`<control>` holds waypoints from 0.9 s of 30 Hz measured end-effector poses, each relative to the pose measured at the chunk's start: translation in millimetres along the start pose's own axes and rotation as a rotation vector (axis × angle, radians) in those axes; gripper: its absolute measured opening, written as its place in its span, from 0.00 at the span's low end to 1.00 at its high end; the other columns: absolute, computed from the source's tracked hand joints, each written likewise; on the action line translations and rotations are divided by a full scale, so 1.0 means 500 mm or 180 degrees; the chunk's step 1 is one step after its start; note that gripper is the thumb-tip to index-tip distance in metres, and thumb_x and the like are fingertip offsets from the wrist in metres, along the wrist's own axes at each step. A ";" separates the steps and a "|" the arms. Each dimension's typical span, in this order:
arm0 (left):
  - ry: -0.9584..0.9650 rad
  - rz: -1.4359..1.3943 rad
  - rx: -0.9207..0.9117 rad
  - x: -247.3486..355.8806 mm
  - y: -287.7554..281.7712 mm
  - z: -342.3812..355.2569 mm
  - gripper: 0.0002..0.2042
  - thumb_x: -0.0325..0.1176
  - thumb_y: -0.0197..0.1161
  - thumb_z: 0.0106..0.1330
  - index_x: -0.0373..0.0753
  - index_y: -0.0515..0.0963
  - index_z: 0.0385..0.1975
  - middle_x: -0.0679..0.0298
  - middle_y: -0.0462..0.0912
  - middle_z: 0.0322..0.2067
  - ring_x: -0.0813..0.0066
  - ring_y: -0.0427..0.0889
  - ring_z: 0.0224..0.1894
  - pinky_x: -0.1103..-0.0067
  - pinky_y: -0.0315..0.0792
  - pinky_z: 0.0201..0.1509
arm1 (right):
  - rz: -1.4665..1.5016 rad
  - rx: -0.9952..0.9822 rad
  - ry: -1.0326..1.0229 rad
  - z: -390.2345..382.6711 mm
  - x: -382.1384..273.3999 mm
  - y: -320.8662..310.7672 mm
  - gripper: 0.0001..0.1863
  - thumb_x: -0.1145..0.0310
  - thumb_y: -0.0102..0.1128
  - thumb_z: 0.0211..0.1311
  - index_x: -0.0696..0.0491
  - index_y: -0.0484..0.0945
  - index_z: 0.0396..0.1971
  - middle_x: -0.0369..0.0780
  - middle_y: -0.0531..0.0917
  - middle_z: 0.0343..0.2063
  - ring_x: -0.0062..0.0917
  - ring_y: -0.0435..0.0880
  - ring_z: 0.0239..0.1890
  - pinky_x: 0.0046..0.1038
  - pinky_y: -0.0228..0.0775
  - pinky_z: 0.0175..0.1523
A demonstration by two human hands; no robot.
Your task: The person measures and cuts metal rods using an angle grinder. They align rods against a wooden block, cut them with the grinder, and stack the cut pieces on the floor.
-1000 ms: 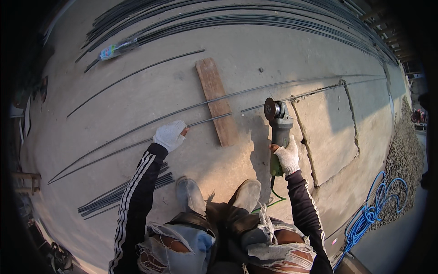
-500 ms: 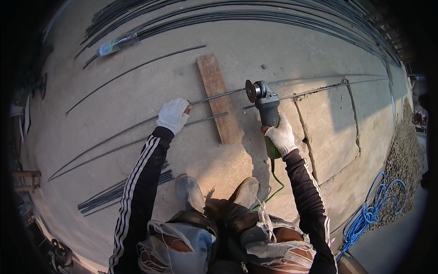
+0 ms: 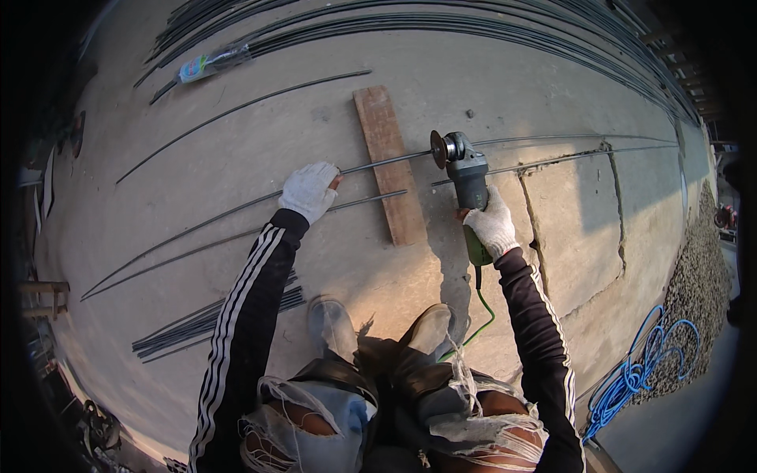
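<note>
My left hand (image 3: 310,191), in a white knit glove, is closed around a long thin steel rod (image 3: 387,162). That rod crosses a flat wooden board (image 3: 402,221) on the concrete. To the right, my gloved right hand (image 3: 492,225) grips the body of an angle grinder (image 3: 471,185), and a green cord runs down from its rear end. The grinder's disc (image 3: 438,150) stands at the rod, just past the board's right edge; whether it touches cannot be made out. A second rod (image 3: 367,202) lies nearer me, its end resting on the board.
Long bundled rods (image 3: 394,27) stretch across the far side, a plastic wrapper (image 3: 206,65) around some. A single rod (image 3: 244,106) lies far left, short rods (image 3: 221,322) near left. A blue hose or cable coil (image 3: 631,378) and gravel (image 3: 694,292) are at right. Cracks cross the concrete.
The view has shifted a little. My left hand still holds the rod and my right the grinder, with the disc at nearly the same spot beside the board.
</note>
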State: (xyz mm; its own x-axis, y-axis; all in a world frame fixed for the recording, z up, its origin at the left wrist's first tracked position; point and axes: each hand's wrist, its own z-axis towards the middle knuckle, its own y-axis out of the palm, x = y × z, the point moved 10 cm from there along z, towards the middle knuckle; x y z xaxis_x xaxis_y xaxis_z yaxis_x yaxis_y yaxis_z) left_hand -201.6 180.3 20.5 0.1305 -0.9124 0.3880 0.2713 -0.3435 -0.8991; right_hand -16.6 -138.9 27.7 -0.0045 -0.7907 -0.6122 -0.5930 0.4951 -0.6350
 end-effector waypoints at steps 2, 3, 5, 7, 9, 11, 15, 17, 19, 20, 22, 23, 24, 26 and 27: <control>-0.0029 -0.0019 -0.0040 -0.001 0.003 0.000 0.09 0.38 0.64 0.71 0.39 0.81 0.36 0.54 0.83 0.34 0.50 0.83 0.39 0.60 0.76 0.43 | 0.0012 -0.0013 0.0052 -0.001 0.000 0.000 0.26 0.66 0.75 0.50 0.54 0.78 0.50 0.47 0.87 0.38 0.39 0.88 0.40 0.37 0.79 0.48; -0.0066 -0.0008 -0.0080 -0.003 0.006 0.001 0.09 0.39 0.64 0.71 0.39 0.81 0.36 0.54 0.83 0.34 0.50 0.83 0.39 0.61 0.76 0.43 | 0.0034 -0.0023 0.0060 -0.002 -0.001 0.000 0.26 0.66 0.75 0.50 0.54 0.78 0.50 0.47 0.87 0.38 0.39 0.88 0.40 0.37 0.79 0.48; -0.0107 0.0002 -0.0103 -0.006 0.007 0.000 0.10 0.39 0.63 0.72 0.40 0.81 0.37 0.55 0.83 0.34 0.50 0.84 0.39 0.61 0.77 0.43 | 0.0074 -0.0035 0.0040 -0.004 -0.007 0.000 0.26 0.65 0.75 0.49 0.55 0.78 0.50 0.47 0.87 0.38 0.38 0.88 0.40 0.37 0.79 0.49; -0.0098 -0.0022 -0.0060 -0.006 0.006 0.000 0.10 0.40 0.62 0.72 0.40 0.80 0.37 0.55 0.83 0.34 0.50 0.84 0.39 0.61 0.77 0.43 | 0.0052 -0.0029 0.0024 -0.005 -0.013 -0.001 0.27 0.65 0.75 0.49 0.55 0.78 0.50 0.47 0.87 0.38 0.39 0.88 0.41 0.38 0.79 0.49; -0.0137 0.0038 -0.0099 -0.009 0.011 -0.001 0.10 0.41 0.62 0.73 0.41 0.80 0.37 0.55 0.83 0.35 0.50 0.84 0.39 0.61 0.77 0.42 | -0.0053 -0.0012 0.0034 -0.003 -0.016 -0.003 0.27 0.64 0.74 0.49 0.55 0.78 0.50 0.47 0.87 0.38 0.39 0.88 0.41 0.38 0.79 0.49; -0.0168 0.0050 -0.0111 -0.012 0.013 -0.002 0.10 0.41 0.61 0.73 0.41 0.80 0.37 0.55 0.84 0.35 0.50 0.84 0.38 0.60 0.77 0.42 | -0.0059 0.0011 0.0007 0.001 -0.022 -0.005 0.27 0.64 0.73 0.49 0.55 0.77 0.50 0.47 0.87 0.38 0.39 0.88 0.41 0.38 0.79 0.49; -0.0208 0.0071 -0.0144 -0.014 0.016 -0.003 0.10 0.42 0.61 0.73 0.42 0.79 0.37 0.55 0.84 0.35 0.50 0.85 0.38 0.60 0.77 0.41 | 0.0011 -0.0050 -0.0016 0.006 -0.027 -0.003 0.26 0.65 0.71 0.49 0.55 0.77 0.50 0.47 0.87 0.38 0.40 0.88 0.41 0.38 0.79 0.50; -0.0234 0.0091 -0.0164 -0.015 0.016 -0.003 0.10 0.42 0.61 0.73 0.42 0.79 0.37 0.55 0.84 0.35 0.50 0.85 0.38 0.60 0.77 0.41 | -0.0030 -0.0049 -0.0019 0.006 -0.027 -0.003 0.26 0.65 0.71 0.49 0.55 0.77 0.50 0.47 0.86 0.38 0.40 0.88 0.40 0.37 0.79 0.49; -0.0262 0.0065 -0.0173 -0.015 0.016 -0.004 0.11 0.43 0.61 0.74 0.42 0.79 0.37 0.55 0.84 0.35 0.49 0.85 0.38 0.59 0.78 0.41 | -0.0035 -0.0052 -0.0008 0.005 -0.026 -0.003 0.26 0.65 0.71 0.49 0.56 0.77 0.50 0.47 0.86 0.38 0.39 0.88 0.40 0.37 0.79 0.49; -0.0282 0.0077 -0.0207 -0.016 0.017 -0.004 0.11 0.43 0.61 0.74 0.42 0.79 0.37 0.55 0.84 0.35 0.49 0.85 0.38 0.59 0.78 0.41 | -0.0019 -0.0055 0.0005 0.004 -0.026 -0.003 0.26 0.65 0.72 0.49 0.56 0.77 0.49 0.47 0.86 0.38 0.39 0.88 0.40 0.37 0.79 0.48; -0.0268 0.0028 -0.0200 -0.016 0.016 -0.002 0.11 0.43 0.60 0.74 0.42 0.79 0.37 0.55 0.84 0.35 0.49 0.85 0.38 0.59 0.78 0.41 | 0.0007 -0.0077 0.0001 -0.001 -0.027 -0.005 0.26 0.65 0.72 0.49 0.56 0.76 0.49 0.47 0.86 0.38 0.39 0.88 0.39 0.37 0.79 0.48; -0.0277 0.0084 -0.0241 -0.017 0.017 -0.003 0.11 0.43 0.60 0.74 0.42 0.79 0.37 0.55 0.84 0.35 0.50 0.85 0.39 0.60 0.78 0.41 | 0.0016 -0.0097 -0.0022 -0.006 -0.028 -0.006 0.26 0.65 0.73 0.49 0.56 0.76 0.49 0.47 0.86 0.38 0.39 0.88 0.39 0.37 0.79 0.47; -0.0257 0.0120 -0.0223 -0.015 0.016 -0.002 0.11 0.43 0.60 0.74 0.41 0.79 0.38 0.55 0.84 0.36 0.51 0.85 0.39 0.60 0.78 0.41 | 0.0010 -0.0111 -0.0017 -0.010 -0.028 -0.007 0.26 0.65 0.73 0.48 0.56 0.76 0.49 0.47 0.86 0.38 0.38 0.88 0.39 0.38 0.79 0.47; -0.0248 0.0151 -0.0206 -0.015 0.016 -0.002 0.11 0.43 0.59 0.74 0.41 0.80 0.38 0.55 0.85 0.37 0.52 0.86 0.40 0.61 0.79 0.42 | -0.0127 -0.0093 0.0054 -0.017 -0.023 -0.011 0.25 0.68 0.73 0.50 0.56 0.77 0.49 0.44 0.86 0.36 0.33 0.86 0.37 0.35 0.79 0.45; -0.0257 0.0149 -0.0217 -0.016 0.017 -0.002 0.11 0.43 0.59 0.74 0.41 0.80 0.38 0.55 0.85 0.37 0.52 0.86 0.40 0.61 0.79 0.42 | -0.0191 -0.0091 0.0091 -0.020 -0.021 -0.011 0.25 0.69 0.73 0.50 0.56 0.77 0.50 0.42 0.85 0.36 0.30 0.85 0.35 0.33 0.79 0.44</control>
State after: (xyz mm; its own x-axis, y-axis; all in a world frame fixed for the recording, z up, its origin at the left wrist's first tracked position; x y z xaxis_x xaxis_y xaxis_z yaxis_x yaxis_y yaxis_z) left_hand -201.2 184.5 9.6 0.2188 -0.9078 0.3578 0.1979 -0.3177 -0.9273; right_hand -21.2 -137.0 42.1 0.0091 -0.8288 -0.5595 -0.6158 0.4362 -0.6561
